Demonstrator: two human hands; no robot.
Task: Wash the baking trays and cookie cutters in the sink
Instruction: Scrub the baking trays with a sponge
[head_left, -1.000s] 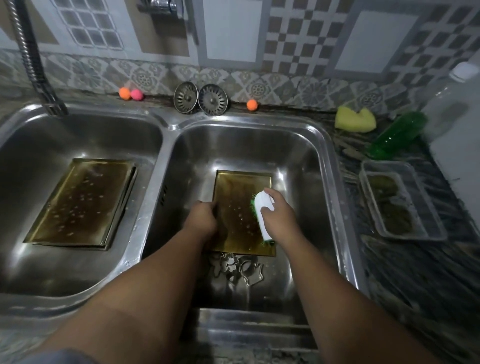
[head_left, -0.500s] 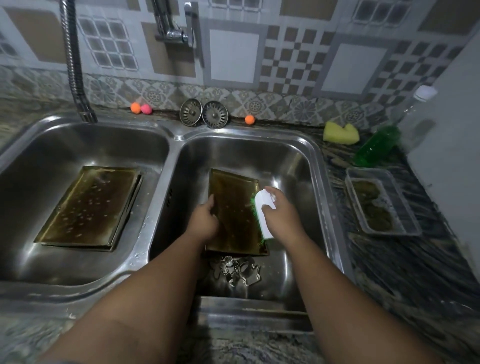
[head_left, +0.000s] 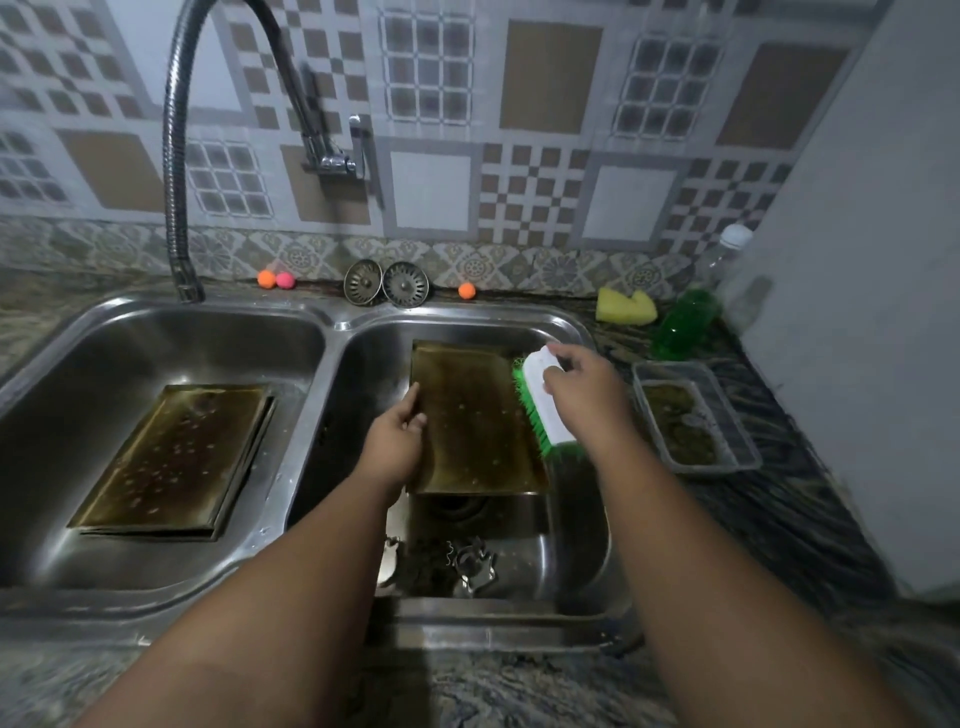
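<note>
A brown, stained baking tray (head_left: 472, 421) is lifted off the floor of the right basin (head_left: 582, 525), its near edge raised above the drain. My left hand (head_left: 397, 441) grips the tray's left edge. My right hand (head_left: 584, 395) holds a white scrub brush (head_left: 545, 405) with green bristles at the tray's right edge. Metal cookie cutters (head_left: 467, 564) lie on the basin floor near the front. Another stained tray (head_left: 176, 457) lies flat in the left basin (head_left: 62, 551).
A flexible tap (head_left: 176, 156) arches over the left basin. Two drain strainers (head_left: 387, 283) and small orange and pink balls line the back ledge. A yellow sponge (head_left: 626, 306), a green soap bottle (head_left: 685, 322) and a clear plastic container (head_left: 693, 415) stand on the right counter.
The tray in the right basin has been lifted from flat on the floor to tilted and raised. The brush hand has moved up and right. The view has tilted upward.
</note>
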